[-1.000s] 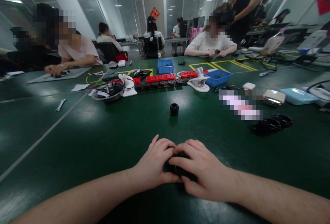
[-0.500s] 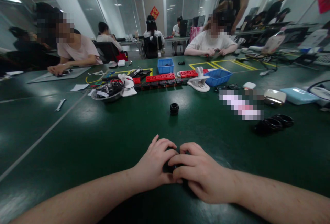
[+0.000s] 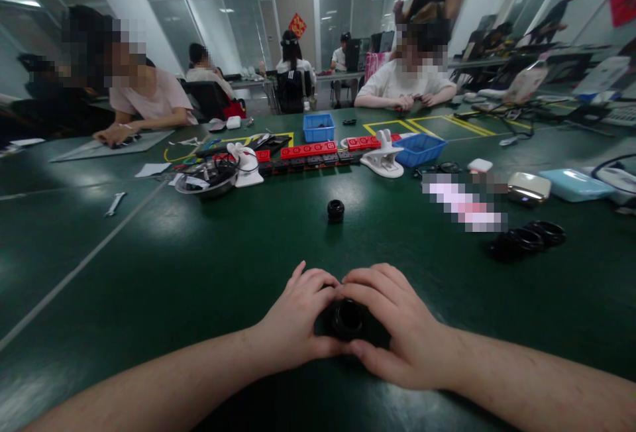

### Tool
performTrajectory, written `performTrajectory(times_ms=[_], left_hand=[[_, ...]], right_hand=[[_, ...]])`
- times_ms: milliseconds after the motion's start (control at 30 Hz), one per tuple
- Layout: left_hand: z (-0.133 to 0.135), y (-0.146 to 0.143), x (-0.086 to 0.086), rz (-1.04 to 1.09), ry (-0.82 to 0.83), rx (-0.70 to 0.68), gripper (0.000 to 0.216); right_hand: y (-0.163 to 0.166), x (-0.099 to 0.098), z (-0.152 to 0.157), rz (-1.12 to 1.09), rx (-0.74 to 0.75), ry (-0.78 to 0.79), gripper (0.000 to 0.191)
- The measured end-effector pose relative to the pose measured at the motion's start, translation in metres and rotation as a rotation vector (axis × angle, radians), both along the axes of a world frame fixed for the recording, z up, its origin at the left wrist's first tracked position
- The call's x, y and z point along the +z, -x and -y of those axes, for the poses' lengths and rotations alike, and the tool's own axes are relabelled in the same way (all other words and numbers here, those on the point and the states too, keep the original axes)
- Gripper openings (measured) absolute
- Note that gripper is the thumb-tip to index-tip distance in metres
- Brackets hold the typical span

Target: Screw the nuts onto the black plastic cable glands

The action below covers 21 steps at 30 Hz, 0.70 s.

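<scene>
Between my hands, low in the middle, is a short black cylinder with a round opening (image 3: 348, 318), tilted so that the opening faces me and to the right. My left hand (image 3: 303, 316) is closed on its left side, thumb below and fingers above. Around its right side curves my right hand (image 3: 402, 326), with fingertips at the upper edge and thumb at the lower edge. The two hands meet at their tips. Another black ribbed cylinder (image 3: 336, 211) stands upright on the green table (image 3: 238, 246) farther out.
Several black rings (image 3: 529, 240) lie to the right. A wrench (image 3: 116, 204) is at left. Farther back are a metal bowl (image 3: 206, 187), white clamps (image 3: 382, 160), red blocks (image 3: 309, 150) and blue bins (image 3: 421, 150). Other people sit across the table.
My right hand has opened wider and shifted its fingers up and right, so the cylinder's opening now shows. My left hand has stayed in place.
</scene>
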<state>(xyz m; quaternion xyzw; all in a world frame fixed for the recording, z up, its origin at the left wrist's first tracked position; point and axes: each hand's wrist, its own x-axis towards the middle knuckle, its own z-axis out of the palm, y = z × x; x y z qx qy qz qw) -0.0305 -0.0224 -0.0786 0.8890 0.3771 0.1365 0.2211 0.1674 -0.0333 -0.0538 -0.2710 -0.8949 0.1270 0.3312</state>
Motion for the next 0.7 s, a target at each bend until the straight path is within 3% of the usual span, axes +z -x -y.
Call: performTrajectory(times_ms=[133,333,700], left_hand=[[0.0002,-0.0004,-0.0001,0.001,0.001,0.004,0.048],[0.0015,-0.0020,0.0020,0.005,0.008,0.008,0.048],[0.0007,-0.0018,0.0003,-0.008,-0.014,0.012,0.047]], right_hand=[[0.0017,-0.0009,0.0019,0.046,-0.057,0.001,0.045],[0.0057,-0.0040,0.0032,0.156,-0.086,0.061,0.031],[0.0074,0.0015,0.0034,0.170,0.091,0.061,0.029]])
